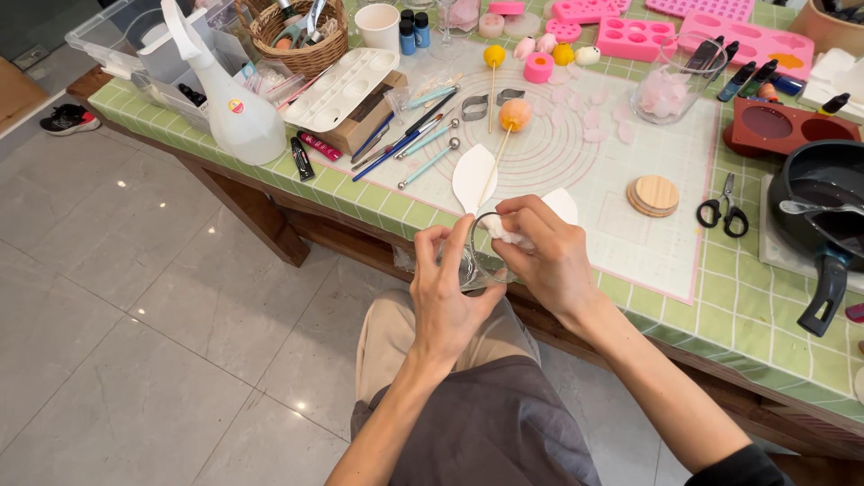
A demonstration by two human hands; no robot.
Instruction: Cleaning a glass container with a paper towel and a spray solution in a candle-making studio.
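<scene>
My left hand (445,288) grips a small clear glass cup (475,261) held over my lap, just off the table's front edge. My right hand (544,252) pinches a wad of white tissue (506,234) and presses it against the cup's rim. Both hands sit close together in front of the white silicone work mat (630,189). Just beyond them lie two white petal-shaped pieces (473,175) and an orange ball on a stick (515,114).
A green-tiled table (747,297) carries pink silicone moulds (634,38), black scissors (723,212), wooden coasters (653,194), a dark pan (823,211), a white jug (236,108), a wicker basket (301,36) and several modelling tools (409,135). Grey tiled floor lies to the left.
</scene>
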